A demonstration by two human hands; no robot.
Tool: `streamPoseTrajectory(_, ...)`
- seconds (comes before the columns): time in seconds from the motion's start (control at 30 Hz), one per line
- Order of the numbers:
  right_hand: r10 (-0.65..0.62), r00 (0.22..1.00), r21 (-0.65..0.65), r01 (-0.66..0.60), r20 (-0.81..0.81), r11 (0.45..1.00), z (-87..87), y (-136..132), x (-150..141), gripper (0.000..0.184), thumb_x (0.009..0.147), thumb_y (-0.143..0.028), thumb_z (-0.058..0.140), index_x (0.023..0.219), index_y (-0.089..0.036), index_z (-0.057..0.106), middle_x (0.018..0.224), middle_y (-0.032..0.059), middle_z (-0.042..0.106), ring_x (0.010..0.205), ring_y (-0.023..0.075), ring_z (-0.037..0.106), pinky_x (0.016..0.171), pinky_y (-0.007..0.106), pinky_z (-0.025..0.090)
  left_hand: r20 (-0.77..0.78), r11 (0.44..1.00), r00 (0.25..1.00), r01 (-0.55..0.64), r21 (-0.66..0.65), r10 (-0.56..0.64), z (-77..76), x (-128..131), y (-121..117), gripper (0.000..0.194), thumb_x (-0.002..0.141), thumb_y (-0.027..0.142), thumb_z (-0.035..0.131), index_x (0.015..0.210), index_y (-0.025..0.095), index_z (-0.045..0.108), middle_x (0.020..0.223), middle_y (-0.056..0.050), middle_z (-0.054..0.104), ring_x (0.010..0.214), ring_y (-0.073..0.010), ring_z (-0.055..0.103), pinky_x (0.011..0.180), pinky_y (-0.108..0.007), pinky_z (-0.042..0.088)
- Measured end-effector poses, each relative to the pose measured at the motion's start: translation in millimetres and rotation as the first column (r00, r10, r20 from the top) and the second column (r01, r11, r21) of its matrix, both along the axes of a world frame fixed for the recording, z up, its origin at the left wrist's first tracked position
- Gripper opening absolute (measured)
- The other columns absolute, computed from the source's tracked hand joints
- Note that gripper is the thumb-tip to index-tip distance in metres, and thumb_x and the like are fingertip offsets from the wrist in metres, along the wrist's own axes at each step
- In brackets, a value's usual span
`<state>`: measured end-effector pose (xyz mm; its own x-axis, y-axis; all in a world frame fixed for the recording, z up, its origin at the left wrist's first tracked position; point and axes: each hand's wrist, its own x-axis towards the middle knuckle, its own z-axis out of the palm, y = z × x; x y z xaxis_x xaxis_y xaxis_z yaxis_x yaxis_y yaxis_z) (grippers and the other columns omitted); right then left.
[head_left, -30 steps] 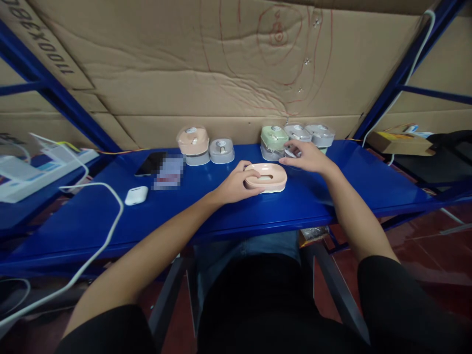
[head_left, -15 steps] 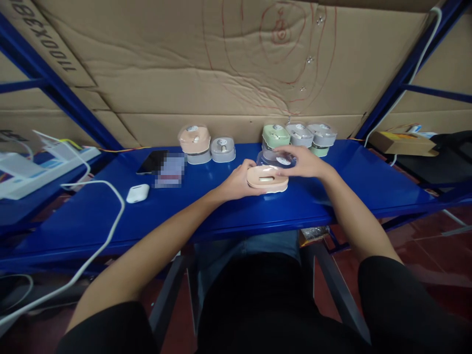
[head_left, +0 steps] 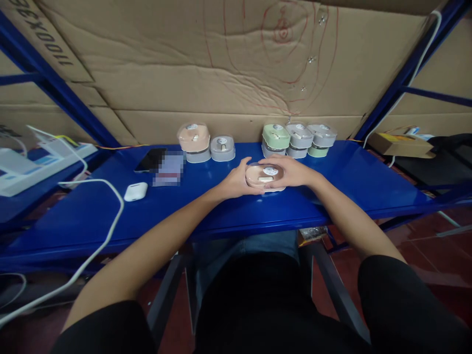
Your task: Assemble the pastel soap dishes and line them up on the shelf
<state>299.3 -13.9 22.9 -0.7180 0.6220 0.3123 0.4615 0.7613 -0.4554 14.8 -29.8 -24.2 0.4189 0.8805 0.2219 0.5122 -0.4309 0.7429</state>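
A peach-coloured oval case [head_left: 262, 177] with a clear lid on top sits on the blue shelf [head_left: 228, 206] in front of me. My left hand [head_left: 236, 182] grips its left end with curled fingers. My right hand [head_left: 291, 172] lies over its right side, fingers pressed on the clear lid. Behind it stand small lidded cases: green and grey ones [head_left: 298, 137] stacked in a row, and a peach one [head_left: 193, 137] with a grey one [head_left: 222, 147] further left.
A dark phone [head_left: 149, 160] and a white earbud case [head_left: 135, 191] lie on the shelf's left part. A white cable [head_left: 106, 216] loops over the left edge. Cardboard [head_left: 236, 69] backs the shelf. A flat box [head_left: 400, 142] rests at far right.
My right hand took a clear lid from beside the green case and brought it down onto the peach case. The left hand stayed on the case.
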Motion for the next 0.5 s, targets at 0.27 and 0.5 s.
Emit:
streamPoseTrajectory(0.27, 0.01, 1.0, -0.03, -0.01, 0.017, 1.0, -5.4, 6.4, 0.0, 0.091, 0.088, -0.074, 0.092, 0.166, -0.032, 0.072, 0.147, 0.0122, 0.077, 0.138, 0.0385, 0.073, 0.124, 0.058, 0.057, -0.039, 0.998, 0.999, 0.028, 0.054, -0.026, 6.5, -0.2, -2.0, 0.107, 0.07, 0.064, 0.107, 0.158, 0.025, 0.059, 0.153, -0.019, 0.077, 0.141, -0.0454, 0.077, 0.114, -0.06, 0.064)
streamPoseTrajectory(0.5, 0.016, 0.997, -0.051, -0.012, 0.079, 0.999, -2.5, 4.9, 5.3, 0.105, 0.087, -0.072, 0.094, 0.177, -0.032, 0.06, 0.159, 0.0148, 0.073, 0.146, 0.0433, 0.069, 0.13, 0.065, 0.055, -0.061, 0.992, 0.998, 0.04, 0.123, -0.032, 8.8, -9.0, 5.2, 0.098, 0.072, 0.058, 0.106, 0.153, 0.023, 0.063, 0.155, -0.019, 0.076, 0.141, -0.0426, 0.076, 0.119, -0.057, 0.062)
